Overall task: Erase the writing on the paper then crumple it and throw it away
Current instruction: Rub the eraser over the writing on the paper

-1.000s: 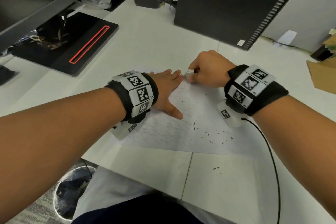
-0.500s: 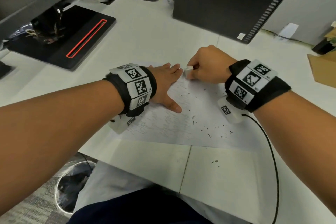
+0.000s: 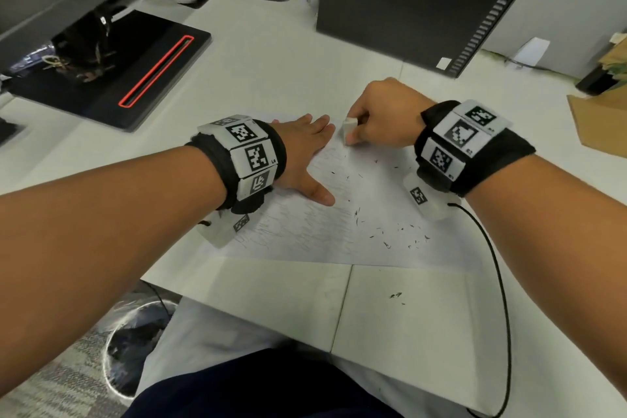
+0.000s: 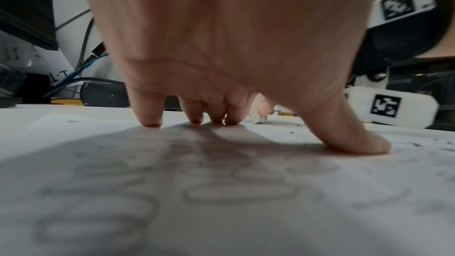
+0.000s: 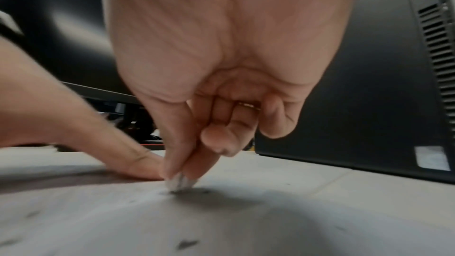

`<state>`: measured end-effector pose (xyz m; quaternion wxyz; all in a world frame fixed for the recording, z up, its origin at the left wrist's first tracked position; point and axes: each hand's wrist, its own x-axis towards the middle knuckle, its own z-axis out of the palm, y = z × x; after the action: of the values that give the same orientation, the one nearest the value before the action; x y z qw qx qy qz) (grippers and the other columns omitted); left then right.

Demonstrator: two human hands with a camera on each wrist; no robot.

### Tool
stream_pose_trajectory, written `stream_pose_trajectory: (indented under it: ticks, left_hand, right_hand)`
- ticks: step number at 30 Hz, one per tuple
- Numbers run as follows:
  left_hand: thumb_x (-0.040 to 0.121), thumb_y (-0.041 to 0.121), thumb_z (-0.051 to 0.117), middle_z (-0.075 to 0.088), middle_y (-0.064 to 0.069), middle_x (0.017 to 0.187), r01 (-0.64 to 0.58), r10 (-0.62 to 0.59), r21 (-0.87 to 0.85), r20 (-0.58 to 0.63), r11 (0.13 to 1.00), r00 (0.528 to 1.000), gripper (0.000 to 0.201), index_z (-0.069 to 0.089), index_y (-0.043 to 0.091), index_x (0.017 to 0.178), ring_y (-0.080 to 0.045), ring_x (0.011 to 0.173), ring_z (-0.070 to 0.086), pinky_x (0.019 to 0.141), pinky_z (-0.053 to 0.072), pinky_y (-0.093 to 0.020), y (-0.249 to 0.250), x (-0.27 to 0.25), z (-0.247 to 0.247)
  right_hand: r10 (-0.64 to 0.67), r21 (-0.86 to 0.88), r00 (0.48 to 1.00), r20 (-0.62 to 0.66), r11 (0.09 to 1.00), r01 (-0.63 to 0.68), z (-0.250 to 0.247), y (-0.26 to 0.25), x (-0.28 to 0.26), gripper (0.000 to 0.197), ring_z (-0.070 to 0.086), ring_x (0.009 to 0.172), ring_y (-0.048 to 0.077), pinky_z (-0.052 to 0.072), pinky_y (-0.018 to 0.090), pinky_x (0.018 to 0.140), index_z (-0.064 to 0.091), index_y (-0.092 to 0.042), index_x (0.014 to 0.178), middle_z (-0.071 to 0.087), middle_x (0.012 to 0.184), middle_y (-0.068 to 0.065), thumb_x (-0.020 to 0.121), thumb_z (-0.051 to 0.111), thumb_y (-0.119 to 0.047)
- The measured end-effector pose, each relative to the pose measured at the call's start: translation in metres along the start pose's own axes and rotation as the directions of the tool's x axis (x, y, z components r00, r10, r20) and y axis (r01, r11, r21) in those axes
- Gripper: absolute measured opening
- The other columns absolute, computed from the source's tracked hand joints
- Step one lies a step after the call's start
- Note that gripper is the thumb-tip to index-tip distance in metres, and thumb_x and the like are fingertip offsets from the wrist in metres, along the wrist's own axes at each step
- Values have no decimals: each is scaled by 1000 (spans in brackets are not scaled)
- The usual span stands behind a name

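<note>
A white sheet of paper with faint pencil writing lies flat on the white desk. My left hand lies flat on it with straight, spread fingers, pressing it down; the fingertips and thumb touch the sheet. Just right of those fingers, my right hand pinches a small white eraser whose lower end touches the far part of the paper. In the right wrist view the eraser sits between thumb and forefinger against the sheet. Dark eraser crumbs lie scattered over the paper.
A black computer tower stands behind the hands. A black monitor base with a red stripe is at the far left. Below the desk edge at lower left sits a round waste bin. Brown cardboard lies at right.
The right hand with the eraser has shifted only slightly at the same far spot on the paper. The left hand stays pressed flat. The head view has moved a little.
</note>
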<state>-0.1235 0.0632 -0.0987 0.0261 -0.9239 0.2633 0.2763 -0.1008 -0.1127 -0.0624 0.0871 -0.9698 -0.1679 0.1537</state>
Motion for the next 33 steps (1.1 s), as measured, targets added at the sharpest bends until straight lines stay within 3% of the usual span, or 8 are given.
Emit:
stream_pose_trajectory:
  ticks: [3,8,15,19,24,27,29,33]
  left_hand:
    - [69,81,56,-20,5,161,3,-3,1,-9,1000,1000,127,-15,19,154,-17,149,-11,118,8,-51,-1,1,2]
    - [68,81,57,-19,5,161,2,-2,-4,-23,1000,1000,127,-14,19,154,-17,149,-10,119,9,-49,0,2,2]
    - [68,83,54,-19,5,161,13,-13,-7,-14,1000,1000,127,-15,19,154,-16,149,-11,120,8,-51,-1,1,2]
    - [68,83,55,-19,7,161,27,-27,0,-12,1000,1000,126,-15,21,154,-16,149,-11,119,10,-54,-1,1,3]
    - [67,83,55,-19,7,161,25,-25,10,-16,1000,1000,127,-14,21,154,-17,149,-11,120,10,-52,0,2,2]
    - [68,82,54,-19,7,161,25,-25,14,-18,1000,1000,126,-14,20,154,-17,149,-10,119,10,-51,1,1,1]
    - [67,83,53,-19,5,161,29,-29,15,-16,999,999,127,-14,19,154,-19,150,-10,118,10,-50,1,2,2]
    - [54,92,45,-16,3,162,17,-17,24,-22,1000,1000,137,-12,18,154,-21,150,-6,117,15,-50,-2,6,5]
  right_hand:
    - [-72,-32,995,75,997,75,13,-9,-20,23,67,69,25,59,41,68,77,-11,82,72,70,7,91,70,-31]
    - [-129,19,952,279,991,129,11,-15,-38,13,66,73,11,53,24,66,81,-24,93,74,76,-5,89,75,-34]
    - [3,-3,1000,-23,1000,-3,6,-3,-5,25,65,68,26,55,33,61,74,-14,71,67,65,5,88,75,-32]
    - [-84,6,992,99,996,84,17,-10,-32,24,65,65,23,58,39,64,78,-13,80,72,69,6,90,71,-33]
    - [-129,-6,943,306,990,137,13,-18,-54,10,59,60,1,45,14,56,80,-27,86,68,64,-12,90,74,-33]
    - [-54,-3,985,164,998,56,7,-15,-35,16,65,69,17,54,30,61,78,-24,75,70,65,-4,86,77,-35]
    - [3,20,999,55,1000,-4,4,-10,-22,20,65,72,19,50,29,63,72,-26,68,67,64,-5,86,78,-33]
    - [-45,-10,995,85,999,46,10,-12,-31,18,67,71,17,60,38,72,81,-17,85,72,69,-2,87,75,-34]
